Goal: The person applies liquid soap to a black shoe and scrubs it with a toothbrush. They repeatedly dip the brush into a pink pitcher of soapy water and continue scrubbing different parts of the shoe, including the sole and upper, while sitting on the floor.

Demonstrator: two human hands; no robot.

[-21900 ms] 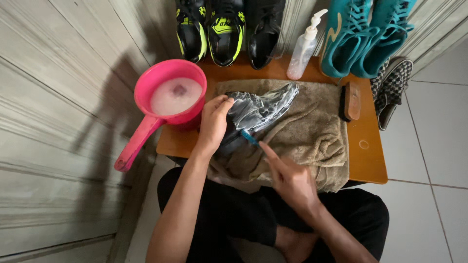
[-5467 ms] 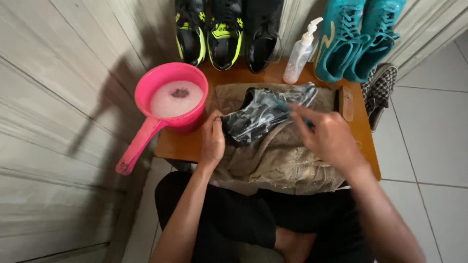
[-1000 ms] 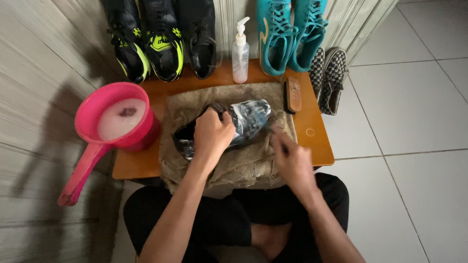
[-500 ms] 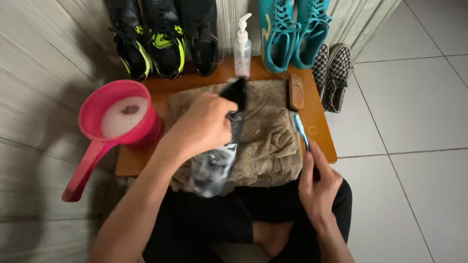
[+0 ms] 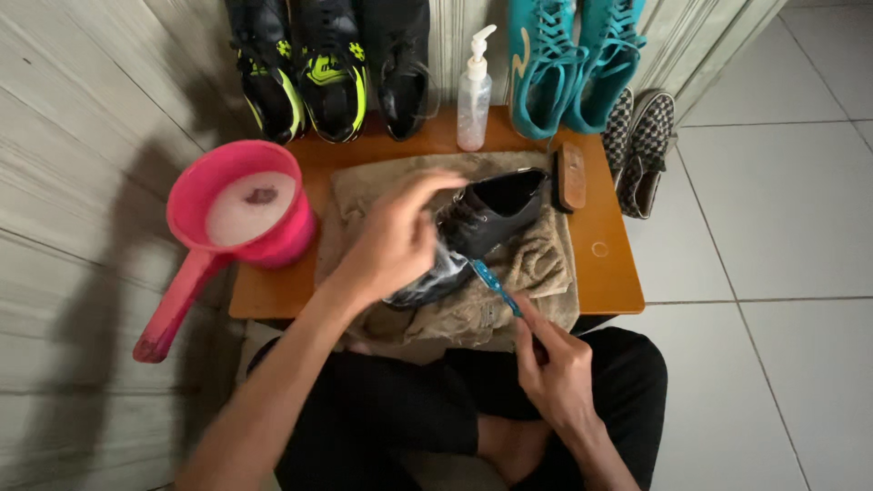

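Bare forearms, bare hands, black trousers

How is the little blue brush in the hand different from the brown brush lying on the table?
The blue brush is thin and long like a toothbrush; the brown brush is wide and chunky. The blue brush is held in the right hand with its tip at the dark shoe; the brown brush lies untouched on the wooden table, beside the towel. Both are brushes, close to the shoe.

A dark shoe lies tilted on its side on a brown towel, its toe wet; a blue toothbrush touches it.
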